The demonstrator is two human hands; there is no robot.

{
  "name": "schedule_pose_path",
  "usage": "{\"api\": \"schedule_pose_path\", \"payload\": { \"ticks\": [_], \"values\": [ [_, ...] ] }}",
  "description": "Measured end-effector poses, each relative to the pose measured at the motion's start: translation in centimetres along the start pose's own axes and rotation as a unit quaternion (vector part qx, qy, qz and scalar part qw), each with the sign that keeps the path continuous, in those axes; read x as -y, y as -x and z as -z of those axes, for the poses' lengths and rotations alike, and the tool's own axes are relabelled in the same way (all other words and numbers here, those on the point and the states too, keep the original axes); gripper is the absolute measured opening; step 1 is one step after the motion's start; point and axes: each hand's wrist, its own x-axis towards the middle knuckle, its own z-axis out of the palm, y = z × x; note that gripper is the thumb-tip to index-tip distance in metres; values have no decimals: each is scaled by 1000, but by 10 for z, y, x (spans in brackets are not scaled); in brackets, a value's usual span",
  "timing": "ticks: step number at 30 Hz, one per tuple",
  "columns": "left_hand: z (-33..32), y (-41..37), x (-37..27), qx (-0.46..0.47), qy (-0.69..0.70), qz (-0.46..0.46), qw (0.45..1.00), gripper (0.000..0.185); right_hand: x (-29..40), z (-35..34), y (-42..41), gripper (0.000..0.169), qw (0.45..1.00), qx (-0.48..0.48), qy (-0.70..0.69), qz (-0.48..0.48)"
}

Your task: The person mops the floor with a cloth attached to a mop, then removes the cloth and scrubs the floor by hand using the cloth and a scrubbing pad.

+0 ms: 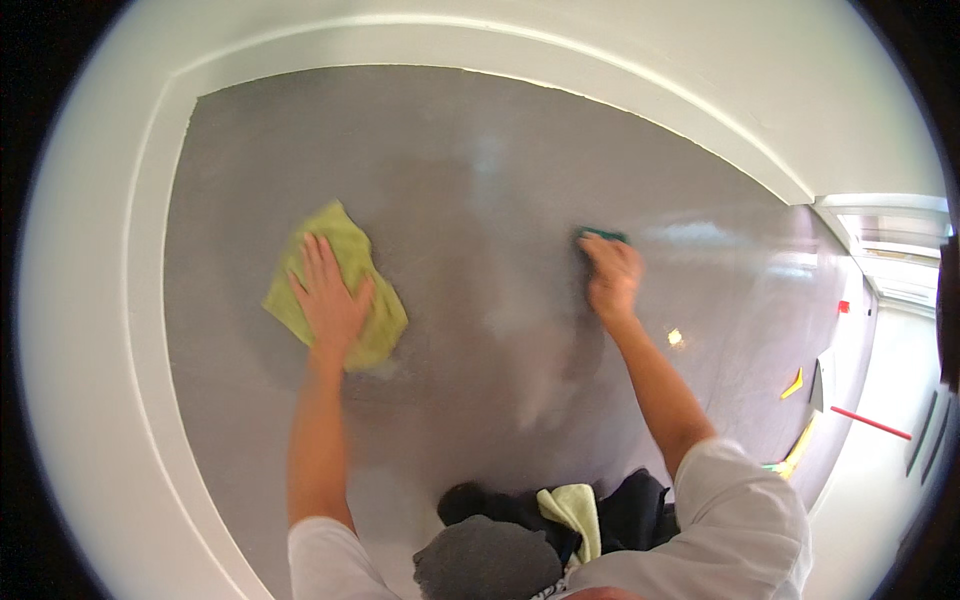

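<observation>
My left hand (334, 311) lies flat, fingers apart, on a yellow-green cleaning cloth (380, 319) spread over the smooth grey floor (465, 300). To the right, my right hand (616, 277) is curled over a dark green pad (611, 235), pressed against the floor. Most of that pad is hidden under the fingers, and the hand is slightly blurred. A second, paler yellow-green cloth (581, 514) hangs at my dark trousers (634, 510), close to my body.
White skirting board (146, 247) borders the floor on the left and at the far side. At the right are a bright doorway (896, 232), a yellow wedge-shaped object (793, 384), another yellow item (799, 446), a red stick (870, 423) and a small red object (844, 307).
</observation>
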Motion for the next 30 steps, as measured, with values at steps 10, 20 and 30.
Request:
{"api": "schedule_pose_path", "payload": {
  "ticks": [10, 20, 30],
  "values": [
    [-40, -131, -214, 13, 137, -363, 922, 67, -38, 17, 39, 39, 981, -55, 94, -164],
    [13, -16, -78, 275, 55, -309, 909, 82, -44, 23, 44, 39, 971, -31, 83, -223],
    [-33, -115, -287, 19, 146, -417, 897, 65, -38, 17, 45, 40, 967, -26, 128, -220]
  ]
}}
